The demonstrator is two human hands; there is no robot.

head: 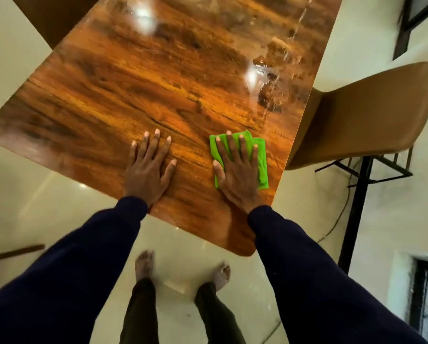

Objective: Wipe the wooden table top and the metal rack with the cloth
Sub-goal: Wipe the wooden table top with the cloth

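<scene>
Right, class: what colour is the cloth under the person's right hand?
Bright green folded cloth, flat on the wooden table; clearest in the head view.

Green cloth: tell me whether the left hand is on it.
No: the right hand presses the green cloth; the left hand lies flat on the wooden table top.

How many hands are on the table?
2. The left hand lies flat on the bare wooden table top; the right hand presses flat on the green cloth beside it.
</scene>
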